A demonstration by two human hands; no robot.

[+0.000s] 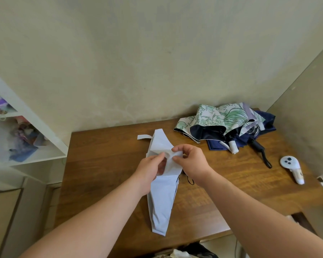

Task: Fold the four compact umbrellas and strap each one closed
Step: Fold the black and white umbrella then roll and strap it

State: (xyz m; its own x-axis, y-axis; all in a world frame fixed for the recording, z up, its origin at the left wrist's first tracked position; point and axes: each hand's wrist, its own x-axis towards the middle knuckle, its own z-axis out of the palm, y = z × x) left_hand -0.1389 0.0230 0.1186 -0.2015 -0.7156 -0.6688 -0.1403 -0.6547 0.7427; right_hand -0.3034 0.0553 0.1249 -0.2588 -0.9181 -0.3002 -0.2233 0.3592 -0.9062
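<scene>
We count one pale blue fabric compact umbrella [161, 200] at the middle of the brown wooden worktop [104, 164], and a heap of others at the far right corner: a white one printed with green flowers and lined in dark fabric [211, 116], and a navy blue one [265, 123] beneath it. Lavender fabric shows in the same heap, and we cannot tell whether it belongs to a fourth umbrella. Two handles show there: one short white cylindrical handle [233, 146] and one black handle with a wrist loop [260, 148], both pointing toward us.

The pale blue umbrella lies with its long axis running from the near edge of the worktop to the far side, its narrow end nearest us and its wider end pointing at the wall. One white closing strap [144, 137] sticks out to the left at the far end.

Our left hand [151, 169] grips the umbrella's canopy at mid-length, fingers curled round the fabric. Our right hand [191, 162] pinches a fold of the same fabric between thumb and fingertips, just beside the left.

One white hand controller with dark buttons [292, 169] lies at the right, well apart from the umbrellas. One white shelf unit [32, 116] stands at the left.
</scene>
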